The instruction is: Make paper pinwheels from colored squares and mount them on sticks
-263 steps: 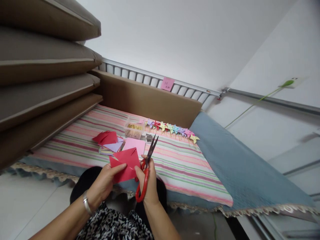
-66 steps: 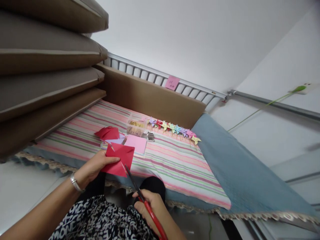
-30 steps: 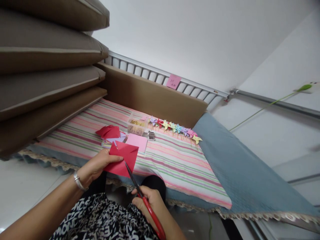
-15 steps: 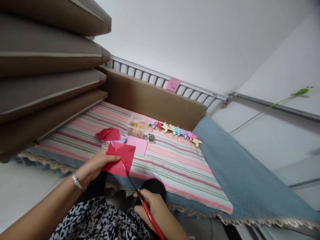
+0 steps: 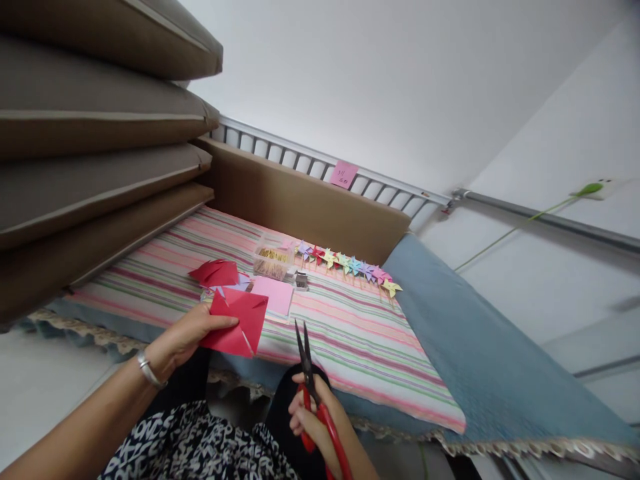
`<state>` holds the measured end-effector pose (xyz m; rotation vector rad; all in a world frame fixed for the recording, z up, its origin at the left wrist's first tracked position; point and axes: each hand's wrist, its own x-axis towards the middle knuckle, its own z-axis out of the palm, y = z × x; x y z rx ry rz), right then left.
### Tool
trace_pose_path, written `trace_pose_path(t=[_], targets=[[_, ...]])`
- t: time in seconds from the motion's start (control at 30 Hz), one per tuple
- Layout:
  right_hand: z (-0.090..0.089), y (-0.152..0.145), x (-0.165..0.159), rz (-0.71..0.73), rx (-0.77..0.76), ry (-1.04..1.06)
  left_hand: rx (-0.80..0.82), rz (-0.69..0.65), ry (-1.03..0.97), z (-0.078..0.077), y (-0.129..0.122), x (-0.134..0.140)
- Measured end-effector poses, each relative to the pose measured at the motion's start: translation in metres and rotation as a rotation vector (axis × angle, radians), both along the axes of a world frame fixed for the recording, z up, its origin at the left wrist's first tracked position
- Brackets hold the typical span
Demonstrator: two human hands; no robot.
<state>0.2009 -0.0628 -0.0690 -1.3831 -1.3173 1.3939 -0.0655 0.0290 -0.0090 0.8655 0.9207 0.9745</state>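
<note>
My left hand (image 5: 200, 328) pinches a red square of paper (image 5: 245, 319) at its left side, the thumb on top; slits run in from its corners. To the right of the paper, apart from it, my right hand (image 5: 320, 413) is closed around the red handles of a pair of scissors (image 5: 306, 363), whose dark blades point up and stand slightly apart. Just beyond the left hand lie more red paper pieces (image 5: 216, 272), fanned out. Next to them is a stack of pink paper squares (image 5: 273, 295), partly behind the held sheet.
A clear plastic box (image 5: 273, 260) holds thin gold-coloured pieces. Beside it sits a small dark-and-clear object (image 5: 301, 280). Several paper pinwheels (image 5: 354, 265) on sticks line the back of the striped cloth (image 5: 360, 347). Grey-brown cushions (image 5: 100, 153) are piled at left.
My right hand has drawn the scissors out of the red paper and to the right. Their blades now point upward, parted. A cut shows at the paper's near right corner.
</note>
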Motion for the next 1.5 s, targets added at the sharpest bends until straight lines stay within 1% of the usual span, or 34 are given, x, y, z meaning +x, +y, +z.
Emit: trace_pose_path(t=[0.1, 0.17, 0.3, 0.4, 0.57, 0.67, 0.73, 0.87, 0.93, 1.07, 1.17, 1.23, 1.3, 1.4, 1.5], targets=[[0.001, 0.004, -0.007, -0.021, 0.068, 0.109, 0.017, -0.021, 0.015, -0.001, -0.001, 0.000], [0.000, 0.005, -0.010, -0.013, 0.060, 0.127, 0.023, -0.029, 0.022, -0.002, -0.002, -0.001], [-0.003, 0.003, -0.012, 0.027, 0.044, 0.095, 0.005, -0.028, -0.009, -0.001, -0.003, -0.004], [-0.003, 0.000, -0.011, 0.032, 0.062, 0.073, 0.008, -0.035, -0.061, -0.001, -0.003, -0.003], [-0.003, -0.003, -0.012, 0.039, 0.049, 0.051, 0.007, -0.067, -0.099, -0.002, -0.002, 0.000], [-0.011, -0.001, -0.012, 0.022, 0.047, 0.003, 0.002, -0.056, -0.104, -0.002, -0.003, 0.000], [-0.019, 0.004, -0.007, 0.011, 0.036, -0.098, -0.001, -0.043, -0.109, -0.002, -0.003, -0.002], [-0.033, 0.028, 0.020, 0.015, 0.096, -0.471, -0.023, -0.032, -0.092, -0.005, -0.001, -0.005], [-0.036, 0.046, 0.039, -0.023, 0.101, -0.631, -0.038, -0.029, -0.071, -0.010, 0.001, -0.007], [-0.040, 0.086, 0.069, -0.131, 0.070, -0.764, -0.058, -0.036, -0.058, -0.019, 0.003, -0.007], [-0.043, 0.117, 0.082, -0.228, 0.054, -0.850, -0.134, -0.040, -0.054, -0.023, 0.007, -0.006], [-0.043, 0.139, 0.087, -0.292, 0.041, -0.901, -0.164, -0.030, -0.063, -0.025, 0.015, -0.006], [-0.041, 0.159, 0.088, -0.348, 0.031, -0.934, -0.150, 0.003, -0.044, -0.025, 0.032, -0.004], [-0.034, 0.187, 0.081, -0.418, 0.043, -0.914, -0.023, 0.094, 0.017, -0.021, 0.072, 0.003], [-0.024, 0.211, 0.059, -0.424, 0.108, -0.754, 0.144, 0.146, 0.085, -0.013, 0.117, 0.012]])
